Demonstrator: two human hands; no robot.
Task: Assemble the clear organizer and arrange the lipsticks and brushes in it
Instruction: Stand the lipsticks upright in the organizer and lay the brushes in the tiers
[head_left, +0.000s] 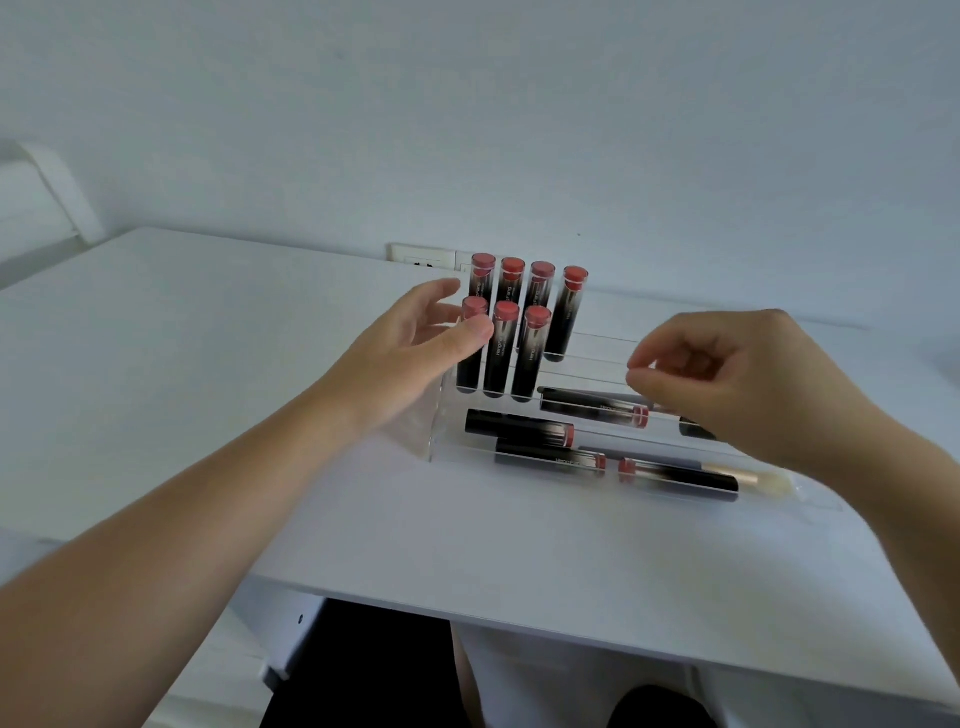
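**Hands at the organizer**

We see the clear organizer (439, 431) on the white table (208, 389), between our hands. Our left hand (410, 353) spreads relaxed beside the upright lipsticks (506, 348); our right hand (748, 379), fingers curled, hovers over the lying lipsticks (519, 428) and brush (748, 478), apparently holding nothing.

White lettering runs along black lipstick tubes (500, 353) standing in clear organizer (439, 415); reads roughly "HengFang", too blurred for certainty. Same small white print on lipstick lying flat in front row (550, 460) and on one behind (592, 409), illegible. Smaller line beneath brand unreadable.
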